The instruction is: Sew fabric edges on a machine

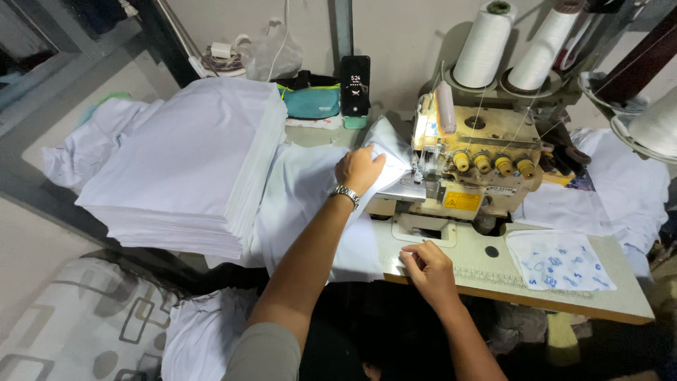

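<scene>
Head view. Landmark: the yellowed overlock sewing machine (472, 169) on the table (564, 293). The left hand (360, 169), a metal watch (345, 194) at its wrist, lies just left of the machine's needle area, fingers curled and pressing down on the white fabric piece (310, 204) that runs from under the machine's foot toward the table's near edge. The right hand (427, 268), in front of the machine, pinches the fabric's near edge with narrow fingers. Left of the machine: a tall stack of white fabric (190, 162). Behind it: 2 white thread cones (486, 42). Right-front: a blue-printed cloth (560, 261). A phone (355, 85) stands behind-left.
</scene>
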